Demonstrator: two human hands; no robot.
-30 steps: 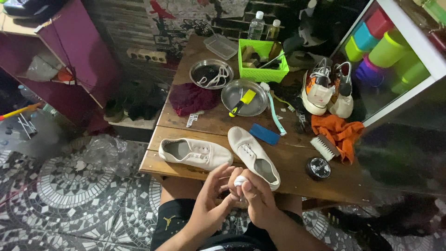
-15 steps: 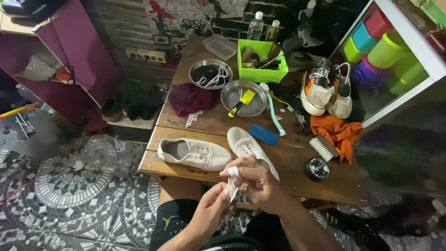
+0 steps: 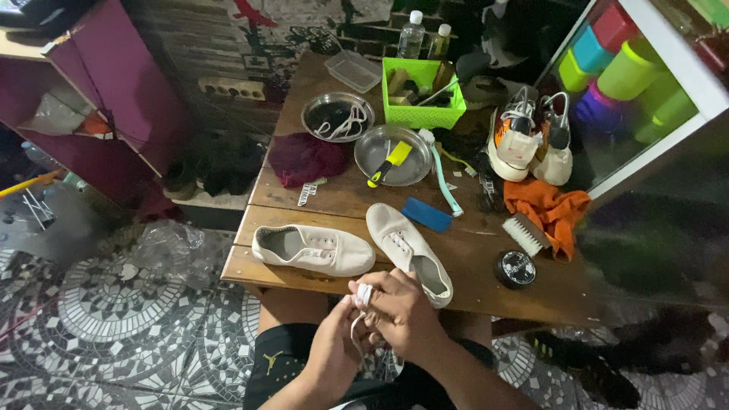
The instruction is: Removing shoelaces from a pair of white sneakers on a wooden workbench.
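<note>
Head view: both hands meet just below the near edge of the wooden desk (image 3: 342, 193), over the person's lap. The right hand (image 3: 402, 311) has its fingers (image 3: 380, 292) curled narrow around a white shoelace (image 3: 363, 296), whose bunched end pokes up between thumb and forefinger. The left hand (image 3: 330, 345) sits just beneath, its fingers pinched on the same lace, a strand of which hangs down between the two palms. So the lace lies inside both grips, touching both hands, in front of the desk and not on it.

Two white canvas shoes lie on the desk's near part: one (image 3: 311, 249) on its side pointing right, the other (image 3: 406, 250) angled toward the hands, its heel just beside the right knuckles. Both show empty eyelets.

Farther back stand two round metal dishes: one (image 3: 336, 116) holds more white lace, one (image 3: 392, 155) carries a yellow-handled brush (image 3: 389, 162). There is one green basket (image 3: 423, 93), one maroon cloth (image 3: 302, 157), one blue sponge (image 3: 426, 214), one teal toothbrush (image 3: 444, 178), one orange cloth (image 3: 553, 209), one white-bristled scrub brush (image 3: 525, 234), one round black tin (image 3: 515, 267), two plastic bottles (image 3: 411, 32), and a pair of orange-and-white sneakers (image 3: 524, 144) at the right.
</note>
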